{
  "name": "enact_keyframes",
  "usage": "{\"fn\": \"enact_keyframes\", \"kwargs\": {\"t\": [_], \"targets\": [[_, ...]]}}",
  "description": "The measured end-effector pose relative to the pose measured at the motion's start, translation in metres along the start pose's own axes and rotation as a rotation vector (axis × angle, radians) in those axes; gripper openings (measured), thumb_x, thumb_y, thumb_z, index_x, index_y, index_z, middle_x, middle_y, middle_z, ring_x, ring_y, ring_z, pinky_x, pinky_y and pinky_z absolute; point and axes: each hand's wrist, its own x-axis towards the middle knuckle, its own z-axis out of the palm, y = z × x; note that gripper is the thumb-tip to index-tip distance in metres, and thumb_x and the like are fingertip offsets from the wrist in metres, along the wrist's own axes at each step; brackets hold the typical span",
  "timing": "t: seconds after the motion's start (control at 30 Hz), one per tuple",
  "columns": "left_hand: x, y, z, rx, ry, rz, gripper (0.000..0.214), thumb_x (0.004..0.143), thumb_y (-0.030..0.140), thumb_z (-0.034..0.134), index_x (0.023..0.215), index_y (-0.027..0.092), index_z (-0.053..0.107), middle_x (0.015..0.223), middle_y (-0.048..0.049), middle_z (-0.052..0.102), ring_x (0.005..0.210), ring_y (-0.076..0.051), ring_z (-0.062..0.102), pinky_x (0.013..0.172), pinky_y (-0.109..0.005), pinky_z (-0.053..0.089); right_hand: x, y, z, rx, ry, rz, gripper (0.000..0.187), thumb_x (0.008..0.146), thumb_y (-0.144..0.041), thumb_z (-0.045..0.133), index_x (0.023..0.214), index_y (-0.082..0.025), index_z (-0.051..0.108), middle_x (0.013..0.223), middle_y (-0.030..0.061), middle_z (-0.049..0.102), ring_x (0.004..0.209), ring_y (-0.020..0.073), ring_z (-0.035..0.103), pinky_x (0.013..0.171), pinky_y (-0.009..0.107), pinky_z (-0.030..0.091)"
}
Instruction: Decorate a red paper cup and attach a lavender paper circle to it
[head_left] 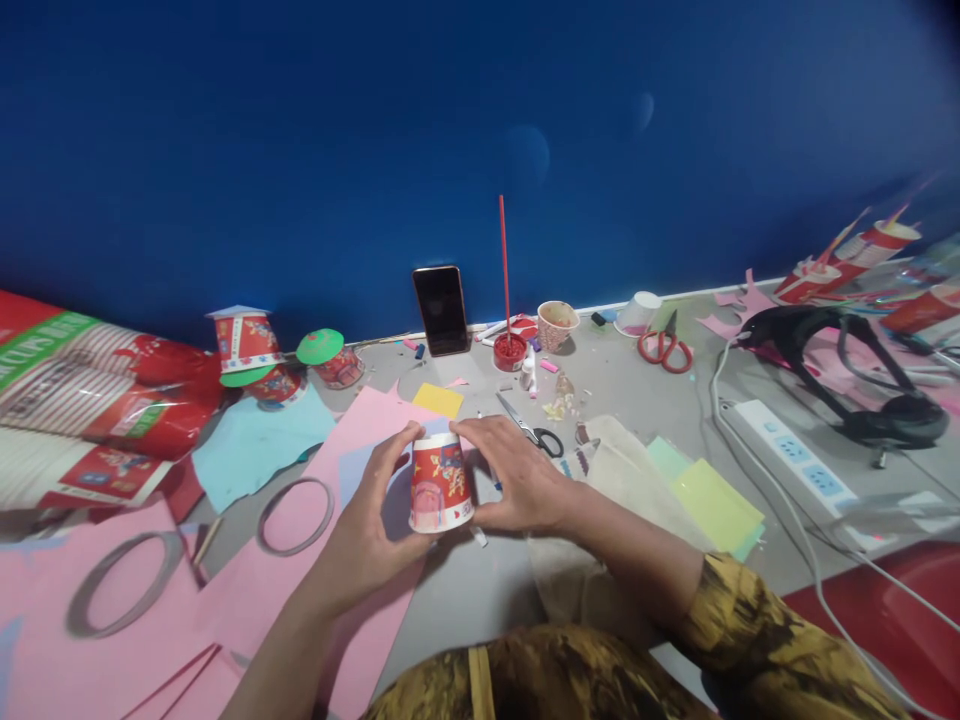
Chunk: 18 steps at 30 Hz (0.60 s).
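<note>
A red printed paper cup (441,480) is upside down between my two hands, its white base up and its rim toward me. My left hand (379,510) grips its left side, fingertips at the top edge and thumb low near the rim. On the other side my right hand (517,470) has its fingers at the top edge and its thumb by the rim. Under the left hand lies pink paper (367,590). Just beyond the right hand are black-handled scissors (541,437), and a yellow paper square (438,400) lies behind the cup.
A phone (441,312) leans on the blue wall. Rolls of tape (295,516), stacked cups in plastic (97,400) and decorated cups (244,342) stand left. Red-handled scissors (664,350), a power strip (795,455), a black headset (840,370) and sticky notes (716,500) lie right.
</note>
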Motion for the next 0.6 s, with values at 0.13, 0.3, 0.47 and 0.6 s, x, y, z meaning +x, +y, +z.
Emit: {"fn": "enact_keyframes", "kwargs": {"t": [0.13, 0.3, 0.47, 0.6], "targets": [[-0.0003, -0.0021, -0.0048, 0.094, -0.023, 0.060, 0.094, 0.087, 0.036, 0.086, 0.168, 0.036, 0.038, 0.177, -0.0133, 0.040, 0.164, -0.043, 0.041, 0.131, -0.063, 0.040, 0.0002, 0.0002, -0.0003, -0.011, 0.004, -0.003, 0.099, 0.087, -0.045, 0.086, 0.168, -0.021, 0.035, 0.152, 0.0209, 0.065, 0.139, 0.0376, 0.061, 0.118, 0.058, 0.049], [0.0012, -0.0003, -0.0060, 0.158, -0.034, 0.128, 0.081, 0.089, 0.039, 0.084, 0.161, 0.037, 0.048, 0.173, -0.0123, 0.047, 0.162, -0.044, 0.043, 0.129, -0.063, 0.043, 0.0003, 0.0008, -0.0002, -0.044, -0.017, -0.003, 0.093, 0.088, -0.049, 0.086, 0.164, -0.020, 0.041, 0.150, 0.0212, 0.066, 0.136, 0.0378, 0.063, 0.117, 0.057, 0.050], [0.0025, 0.0039, -0.0044, 0.082, 0.009, -0.012, 0.078, 0.085, 0.039, 0.085, 0.156, 0.035, 0.054, 0.168, -0.0123, 0.053, 0.155, -0.044, 0.052, 0.128, -0.065, 0.044, -0.0002, 0.0043, -0.0005, -0.007, -0.015, 0.007, 0.110, 0.082, -0.062, 0.091, 0.169, -0.023, 0.036, 0.152, 0.0211, 0.065, 0.138, 0.0387, 0.062, 0.119, 0.059, 0.049], [0.0019, 0.0013, -0.0043, -0.188, 0.055, -0.102, 0.084, 0.078, 0.036, 0.091, 0.154, 0.032, 0.055, 0.166, -0.0139, 0.056, 0.153, -0.043, 0.055, 0.126, -0.060, 0.048, -0.0003, 0.0069, -0.0022, -0.008, 0.020, 0.022, 0.115, 0.082, -0.058, 0.092, 0.172, -0.025, 0.029, 0.156, 0.0200, 0.062, 0.141, 0.0389, 0.060, 0.119, 0.059, 0.050]]}}
